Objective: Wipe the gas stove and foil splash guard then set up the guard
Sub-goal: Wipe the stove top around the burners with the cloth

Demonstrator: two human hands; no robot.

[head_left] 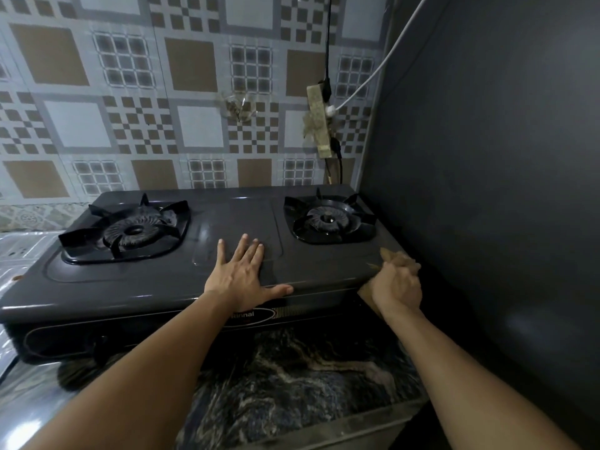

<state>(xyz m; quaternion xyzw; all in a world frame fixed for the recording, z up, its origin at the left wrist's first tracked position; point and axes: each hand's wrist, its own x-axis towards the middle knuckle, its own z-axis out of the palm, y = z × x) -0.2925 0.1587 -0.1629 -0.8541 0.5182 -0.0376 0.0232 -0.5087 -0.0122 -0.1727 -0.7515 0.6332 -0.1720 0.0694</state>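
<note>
- Stove [168, 287] on counter [292, 368], back edge against tiled wall [130, 92], right end beside panel [487, 157].
- Left burner [130, 230] and right burner [328, 220] on stove top, well apart, flat centre strip between.
- Left hand [245, 274] flat on that strip, near front edge, between burners.
- Right hand [396, 282] at front right corner of stove, just beside panel, gripping cloth [394, 256] against stove edge.
- Foil [19, 254] left of stove, on counter.
- Power strip [319, 121] on wall behind and above right burner, cables [328, 43] running up from it.
</note>
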